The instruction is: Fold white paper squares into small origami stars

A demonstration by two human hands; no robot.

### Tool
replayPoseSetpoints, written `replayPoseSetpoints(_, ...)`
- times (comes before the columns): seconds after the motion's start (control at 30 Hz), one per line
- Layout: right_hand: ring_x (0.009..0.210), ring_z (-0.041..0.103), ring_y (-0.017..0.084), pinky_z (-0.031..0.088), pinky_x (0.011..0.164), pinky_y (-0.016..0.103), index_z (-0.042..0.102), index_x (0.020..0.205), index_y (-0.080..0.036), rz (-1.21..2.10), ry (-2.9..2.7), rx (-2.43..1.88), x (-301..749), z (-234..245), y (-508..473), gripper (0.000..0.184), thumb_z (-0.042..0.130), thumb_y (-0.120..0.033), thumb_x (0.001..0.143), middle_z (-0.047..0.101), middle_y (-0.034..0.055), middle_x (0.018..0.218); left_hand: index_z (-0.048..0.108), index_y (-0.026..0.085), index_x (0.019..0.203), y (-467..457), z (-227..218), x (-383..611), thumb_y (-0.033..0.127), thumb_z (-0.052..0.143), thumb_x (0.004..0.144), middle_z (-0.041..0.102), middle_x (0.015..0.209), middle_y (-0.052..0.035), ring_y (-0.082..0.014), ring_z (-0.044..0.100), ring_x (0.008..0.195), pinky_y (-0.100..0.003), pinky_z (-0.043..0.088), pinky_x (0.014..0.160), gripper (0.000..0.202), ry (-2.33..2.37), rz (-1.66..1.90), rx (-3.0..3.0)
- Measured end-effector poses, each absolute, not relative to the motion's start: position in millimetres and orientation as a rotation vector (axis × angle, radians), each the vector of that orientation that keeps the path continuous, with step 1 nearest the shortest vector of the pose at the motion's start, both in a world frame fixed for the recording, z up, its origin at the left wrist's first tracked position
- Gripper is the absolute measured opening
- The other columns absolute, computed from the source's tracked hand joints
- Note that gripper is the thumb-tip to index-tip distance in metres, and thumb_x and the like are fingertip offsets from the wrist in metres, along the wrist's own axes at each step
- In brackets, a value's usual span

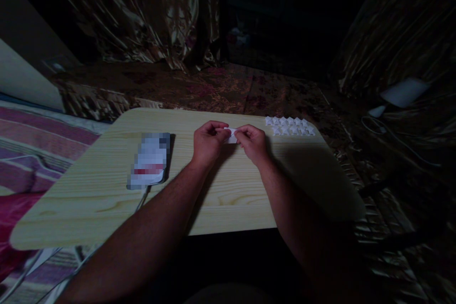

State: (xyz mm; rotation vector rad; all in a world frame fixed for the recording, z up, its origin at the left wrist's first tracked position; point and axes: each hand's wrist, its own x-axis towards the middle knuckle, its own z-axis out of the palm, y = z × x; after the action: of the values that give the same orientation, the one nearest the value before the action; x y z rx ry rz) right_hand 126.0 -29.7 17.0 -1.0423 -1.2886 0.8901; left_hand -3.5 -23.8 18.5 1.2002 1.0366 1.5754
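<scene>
Between my two hands, over the far middle of the wooden table (228, 190), is a small piece of white paper (232, 138). My left hand (209, 141) pinches its left side with thumb and fingers. On the right side, my right hand (252, 141) grips it in the same way. Fingers cover much of the paper, so its exact folds cannot be made out. To the right of my right hand, several small folded white paper pieces (285, 126) with pointed corners stand in two rows at the table's far right corner.
Left of my left arm lies a phone (151, 159), its screen blurred, with a white cable (141, 198) running off the near edge. A striped bedspread (67, 145) borders the table on the left. Dark patterned curtains (171, 14) hang behind. A white lamp-like object (406, 92) is at right.
</scene>
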Motion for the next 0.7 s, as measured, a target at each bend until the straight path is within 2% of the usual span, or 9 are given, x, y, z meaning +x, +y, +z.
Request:
replayPoseSetpoints(0.4,0.05,0.046,0.008,0.038,0.049,0.021,0.06,0.069,-0.017,0.854,-1.309,-1.058,128.3,14.0,-27.6,0.013,0.059,-0.03,0.071,0.053,-0.004,0.055,0.067,0.015,0.081,-25.4,18.9,-2.6,0.026,0.073,0.061,0.063,0.067,-0.0017,-0.0118,0.056,0.058,-0.025,0.046,0.06,0.024,1.026,1.56,1.231)
replayPoseSetpoints(0.7,0.054,0.047,0.009,0.038,0.051,0.022,0.059,0.07,-0.017,0.823,-1.317,-1.055,126.6,14.7,-29.0,0.015,0.06,-0.032,0.073,0.055,-0.0026,0.06,0.068,0.014,0.081,-28.3,21.8,-1.8,0.026,0.073,0.061,0.064,0.066,-0.0023,-0.0121,0.057,0.057,-0.025,0.046,0.059,0.024,1.03,1.536,1.259)
